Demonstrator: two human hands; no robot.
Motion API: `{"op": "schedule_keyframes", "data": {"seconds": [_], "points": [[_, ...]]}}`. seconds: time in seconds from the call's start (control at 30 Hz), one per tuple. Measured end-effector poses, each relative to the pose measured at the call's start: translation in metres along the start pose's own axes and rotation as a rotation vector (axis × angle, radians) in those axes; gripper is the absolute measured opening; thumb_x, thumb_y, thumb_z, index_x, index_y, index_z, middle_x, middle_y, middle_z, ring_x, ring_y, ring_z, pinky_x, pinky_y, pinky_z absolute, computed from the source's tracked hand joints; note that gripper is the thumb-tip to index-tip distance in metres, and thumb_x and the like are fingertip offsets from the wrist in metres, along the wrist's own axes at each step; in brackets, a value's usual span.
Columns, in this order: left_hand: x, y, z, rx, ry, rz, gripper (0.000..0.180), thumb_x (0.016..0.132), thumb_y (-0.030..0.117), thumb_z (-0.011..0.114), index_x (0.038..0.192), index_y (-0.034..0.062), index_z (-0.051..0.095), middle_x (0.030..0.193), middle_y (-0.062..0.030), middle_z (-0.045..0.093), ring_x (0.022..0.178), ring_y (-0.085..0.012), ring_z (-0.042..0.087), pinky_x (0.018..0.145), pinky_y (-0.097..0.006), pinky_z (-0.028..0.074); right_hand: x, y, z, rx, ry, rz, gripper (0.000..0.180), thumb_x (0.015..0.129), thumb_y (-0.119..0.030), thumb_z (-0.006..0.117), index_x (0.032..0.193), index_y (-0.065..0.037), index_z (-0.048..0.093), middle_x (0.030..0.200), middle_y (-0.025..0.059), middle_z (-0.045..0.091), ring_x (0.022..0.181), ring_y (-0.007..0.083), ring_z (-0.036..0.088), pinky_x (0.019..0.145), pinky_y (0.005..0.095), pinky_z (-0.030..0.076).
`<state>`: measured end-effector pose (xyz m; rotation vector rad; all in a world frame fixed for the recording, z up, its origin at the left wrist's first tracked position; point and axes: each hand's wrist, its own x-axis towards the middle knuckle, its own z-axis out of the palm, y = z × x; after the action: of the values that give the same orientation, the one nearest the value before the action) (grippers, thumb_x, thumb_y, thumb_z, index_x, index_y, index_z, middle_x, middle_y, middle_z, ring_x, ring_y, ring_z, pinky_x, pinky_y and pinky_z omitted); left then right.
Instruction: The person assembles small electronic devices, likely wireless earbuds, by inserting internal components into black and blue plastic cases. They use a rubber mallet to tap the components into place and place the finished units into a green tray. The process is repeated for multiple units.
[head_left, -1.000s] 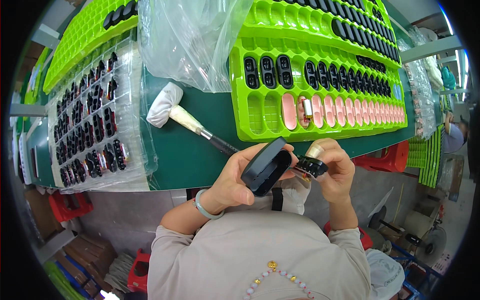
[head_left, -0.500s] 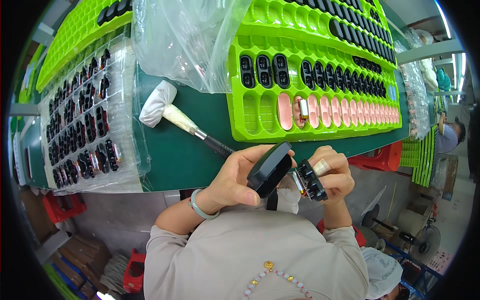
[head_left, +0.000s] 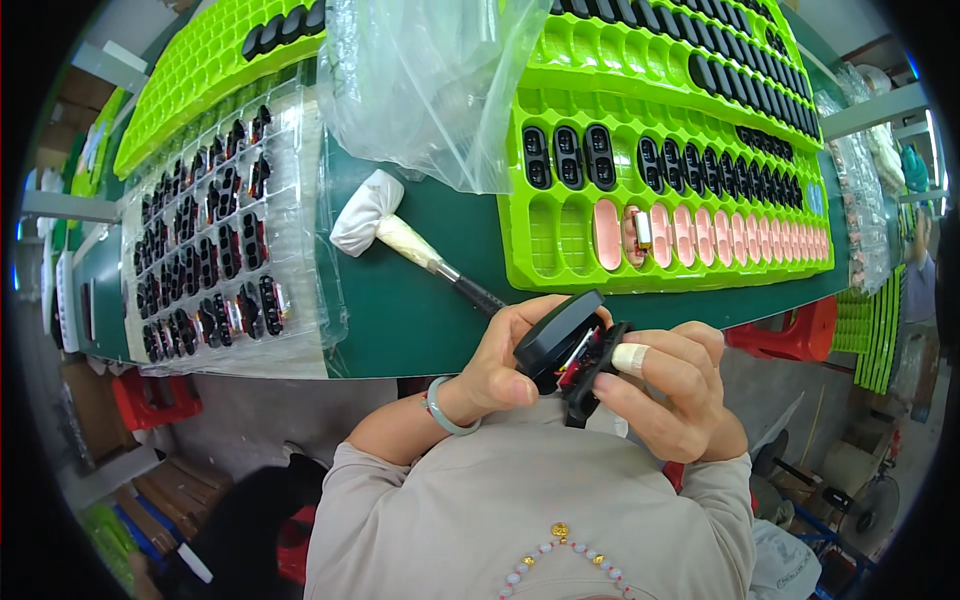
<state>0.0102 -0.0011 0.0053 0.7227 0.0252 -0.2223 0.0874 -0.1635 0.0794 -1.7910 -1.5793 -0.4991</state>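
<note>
In my left hand (head_left: 492,368), fingers and thumb wrap round a glossy black oval case shell (head_left: 556,326), tilted with its open side to the right. My right hand (head_left: 675,392) pinches a black earbud-case insert (head_left: 585,402) with a red part and wires at its back. That insert stands tilted at the shell's opening, partly inside it; how deep it sits is hidden. One right finger wears a pale wrap. Beyond my left hand lies a hammer (head_left: 425,252) with a cloth-wrapped head and a black grip.
A green tray (head_left: 545,285) holds pink shells (head_left: 608,235) and black inserts (head_left: 600,158). Clear trays (head_left: 300,345) with black assemblies stand at left. A plastic bag (head_left: 420,100) lies between them on the green table (head_left: 400,350). Red stools (head_left: 790,330) stand below the edge.
My right hand has brought the insert left, from beside the shell into its opening. The whole scene has shifted rightward in view. A dark-clothed person now shows at lower left.
</note>
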Motion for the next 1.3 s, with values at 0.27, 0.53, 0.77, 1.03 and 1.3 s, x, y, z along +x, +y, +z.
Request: {"op": "schedule_keyframes", "data": {"seconds": [0.27, 0.53, 0.77, 1.03, 1.3], "points": [[-0.001, -0.003, 0.003, -0.075, 0.017, 0.073, 0.085, 0.049, 0.044, 0.085, 0.113, -0.0012, 0.053, 0.104, -0.0066, 0.060, 0.096, -0.0132, 0.059, 0.087, -0.027, 0.045, 0.008, -0.003, -0.003, -0.003, -0.109, 0.026, 0.039, 0.055, -0.009, 0.068, 0.094, -0.007, 0.067, 0.093, 0.0090, 0.059, 0.075, 0.0204, 0.058, 0.064, 0.0308, 0.039], [0.002, -0.008, -0.003, -0.050, -0.070, 0.093, 0.088, 0.054, 0.039, 0.081, 0.123, -0.0050, 0.047, 0.115, -0.0094, 0.057, 0.106, -0.0159, 0.054, 0.095, -0.031, 0.040, 0.018, 0.002, -0.011, 0.045, -0.249, 0.069, 0.038, 0.056, -0.011, 0.065, 0.094, -0.005, 0.067, 0.091, 0.0089, 0.059, 0.073, 0.0199, 0.058, 0.063, 0.0313, 0.039], [0.002, -0.007, -0.004, -0.074, -0.047, 0.071, 0.088, 0.055, 0.039, 0.081, 0.123, -0.0054, 0.047, 0.114, -0.0087, 0.057, 0.105, -0.0154, 0.054, 0.095, -0.030, 0.040, 0.020, 0.004, -0.005, 0.048, -0.251, 0.066, 0.037, 0.058, -0.011, 0.063, 0.094, -0.004, 0.066, 0.091, 0.0094, 0.059, 0.073, 0.0205, 0.058, 0.065, 0.0318, 0.041], [0.003, -0.004, -0.001, -0.021, -0.009, 0.031, 0.090, 0.054, 0.046, 0.079, 0.122, -0.0048, 0.048, 0.112, -0.0072, 0.058, 0.103, -0.0146, 0.056, 0.094, -0.029, 0.041, 0.017, 0.008, -0.003, 0.073, -0.278, 0.001, 0.043, 0.058, -0.011, 0.065, 0.100, 0.001, 0.064, 0.095, 0.0132, 0.057, 0.077, 0.0250, 0.059, 0.066, 0.0354, 0.045], [0.003, -0.008, 0.002, -0.135, -0.049, 0.011, 0.089, 0.054, 0.046, 0.078, 0.121, -0.0058, 0.048, 0.109, -0.0066, 0.058, 0.096, -0.0124, 0.058, 0.088, -0.026, 0.045, 0.011, 0.005, 0.002, 0.019, -0.216, -0.022, 0.039, 0.062, -0.014, 0.069, 0.098, -0.001, 0.064, 0.093, 0.0087, 0.054, 0.073, 0.0199, 0.057, 0.059, 0.0314, 0.040]]}}
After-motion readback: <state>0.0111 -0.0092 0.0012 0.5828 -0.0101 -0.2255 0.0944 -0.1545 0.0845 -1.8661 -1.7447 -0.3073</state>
